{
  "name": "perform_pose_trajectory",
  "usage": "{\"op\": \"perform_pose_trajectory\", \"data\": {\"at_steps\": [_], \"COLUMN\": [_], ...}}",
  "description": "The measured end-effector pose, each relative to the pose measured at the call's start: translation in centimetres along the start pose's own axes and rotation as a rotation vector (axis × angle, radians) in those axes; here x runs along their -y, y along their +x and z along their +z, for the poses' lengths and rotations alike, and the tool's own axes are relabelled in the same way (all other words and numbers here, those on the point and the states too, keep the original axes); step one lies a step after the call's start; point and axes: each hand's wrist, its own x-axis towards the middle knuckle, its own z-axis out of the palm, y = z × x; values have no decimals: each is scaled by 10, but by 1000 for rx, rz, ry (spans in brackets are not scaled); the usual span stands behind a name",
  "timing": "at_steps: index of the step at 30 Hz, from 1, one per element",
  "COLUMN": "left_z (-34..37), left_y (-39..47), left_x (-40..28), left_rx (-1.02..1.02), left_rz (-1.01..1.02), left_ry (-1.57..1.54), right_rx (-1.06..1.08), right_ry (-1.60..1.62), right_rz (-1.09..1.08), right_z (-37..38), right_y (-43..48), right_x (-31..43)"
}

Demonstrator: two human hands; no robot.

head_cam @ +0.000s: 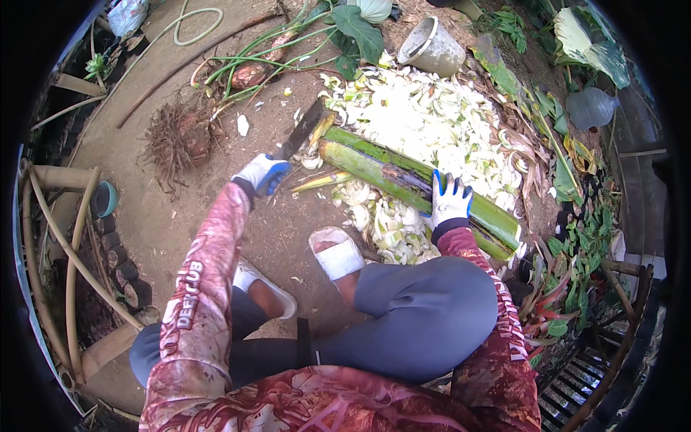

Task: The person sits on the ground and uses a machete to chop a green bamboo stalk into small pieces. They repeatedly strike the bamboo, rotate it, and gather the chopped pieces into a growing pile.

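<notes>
My left hand (pixel 262 174), in a white and blue glove, grips a machete (pixel 302 129) whose dark blade points up past the stem's far left end. A thick green banana stem (pixel 372 164) lies slantwise on the ground, with brown and dark patches along its side. My right hand (pixel 451 201), gloved the same way, lies over the stem nearer its right end and holds it. Pale chopped slices (pixel 426 119) form a wide heap behind the stem, and more slices (pixel 402 224) lie on its near side. A yellowish strip (pixel 324 181) sits by the left end.
A dirty white bucket (pixel 434 49) leans on the heap's far edge. Uprooted leafy plants (pixel 251 73) and a root clump (pixel 186 135) lie at the far left, near a hose (pixel 178 32). Bamboo poles (pixel 73 254) stand left. My sandalled foot (pixel 337 256) is close to the slices.
</notes>
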Motion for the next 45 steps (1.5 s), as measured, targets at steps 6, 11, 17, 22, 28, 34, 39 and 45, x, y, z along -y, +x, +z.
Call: {"op": "perform_pose_trajectory", "data": {"at_steps": [6,11,17,22,28,34,39,45], "left_z": [-6,73,125,100,64,71,68,89], "left_y": [-113,-184,-56,36,-9,-141,-139,16], "left_x": [-148,-203,-45,84,-12,-177,-189,43], "left_rx": [-492,-676,-659,-517,48,-289,-648,-493], "left_rz": [731,1314,826,305,62,838,1307,50], "left_ry": [-182,14,473,712,-116,-327,-427,912], "right_rx": [-130,-71,-67,-62,-25,-65,-45,16], "right_ry": [60,73,110,138,204,206,204,221], "right_rz": [22,26,32,43,34,50,47,55], "right_z": [18,6,-1,2,-10,-9,-8,-16], "right_y": [-1,-2,-5,6,14,7,7,12], "right_x": [2,2,4,18,12,18,17,18]}}
